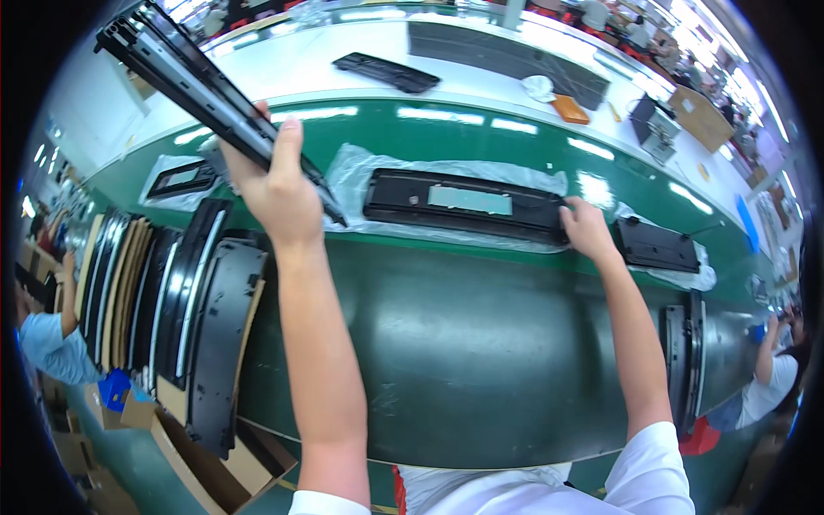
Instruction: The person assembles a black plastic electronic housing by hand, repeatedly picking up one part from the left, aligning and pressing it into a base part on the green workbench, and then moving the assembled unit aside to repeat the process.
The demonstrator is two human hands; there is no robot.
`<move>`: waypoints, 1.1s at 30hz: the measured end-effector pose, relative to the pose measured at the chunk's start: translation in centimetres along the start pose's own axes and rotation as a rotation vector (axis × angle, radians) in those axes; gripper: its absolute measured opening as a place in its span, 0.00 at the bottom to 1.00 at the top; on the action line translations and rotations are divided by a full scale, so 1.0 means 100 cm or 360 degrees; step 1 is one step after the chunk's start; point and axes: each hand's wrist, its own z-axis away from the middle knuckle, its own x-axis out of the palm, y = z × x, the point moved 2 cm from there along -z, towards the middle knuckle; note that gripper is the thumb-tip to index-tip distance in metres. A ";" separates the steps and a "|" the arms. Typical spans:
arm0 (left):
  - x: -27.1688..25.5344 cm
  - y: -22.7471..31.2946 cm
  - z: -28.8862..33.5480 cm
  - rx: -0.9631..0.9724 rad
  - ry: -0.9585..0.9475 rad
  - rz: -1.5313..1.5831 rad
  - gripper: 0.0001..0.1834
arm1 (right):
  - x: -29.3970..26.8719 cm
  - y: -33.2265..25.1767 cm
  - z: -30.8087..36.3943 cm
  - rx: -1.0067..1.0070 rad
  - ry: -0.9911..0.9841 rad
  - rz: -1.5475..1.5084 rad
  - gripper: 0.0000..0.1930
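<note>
My left hand is raised at the upper left, its fingers closed round a long, narrow black plastic housing. That part is held tilted above the green belt, its far end toward the upper left. On the belt ahead, another long black housing lies flat on clear plastic film. A pale green rectangle sits in its middle. My right hand grips the right end of this housing, fingers bent over its edge. The undersides of both housings are hidden.
Upright black panels with cardboard sheets stand stacked at the left, above an open carton. Further black parts lie on film along the belt, one at right. Beyond is a white bench with an orange block. People sit at both sides.
</note>
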 end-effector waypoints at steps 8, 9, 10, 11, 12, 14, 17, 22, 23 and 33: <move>0.018 -0.003 0.014 0.0037 -0.0146 -0.0127 0.24 | -0.004 -0.009 -0.012 -0.0884 0.0032 0.0330 0.10; 0.021 -0.002 0.015 0.0028 -0.0137 -0.0100 0.24 | -0.002 -0.002 -0.017 -0.0846 0.0031 0.0352 0.09; 0.020 -0.002 0.016 0.0021 -0.0138 -0.0100 0.24 | -0.003 -0.004 -0.018 -0.0846 0.0039 0.0352 0.09; 0.018 -0.001 0.016 0.0014 -0.0139 -0.0100 0.24 | -0.004 -0.005 -0.017 -0.0911 0.0073 0.0324 0.08; 0.018 0.000 0.015 0.0019 -0.0139 -0.0095 0.24 | -0.006 -0.007 -0.016 -0.0975 0.0107 0.0297 0.07; 0.016 0.001 0.015 0.0004 -0.0133 -0.0145 0.24 | -0.014 -0.016 -0.020 -0.0799 -0.0058 0.0309 0.06; 0.019 -0.002 0.015 -0.0040 -0.0139 -0.0096 0.24 | -0.009 -0.010 -0.038 -0.0625 -0.0203 0.0316 0.06; 0.021 -0.002 0.017 -0.0058 -0.0182 -0.0098 0.24 | 0.004 -0.024 -0.063 -0.0418 -0.0415 0.0846 0.06; 0.021 -0.001 0.017 -0.0053 -0.0180 -0.0078 0.24 | 0.002 -0.035 -0.062 -0.0417 -0.0420 0.0844 0.06; 0.030 -0.003 0.027 -0.0059 -0.0282 -0.0081 0.24 | -0.006 -0.048 -0.061 -0.0332 -0.0292 0.0773 0.09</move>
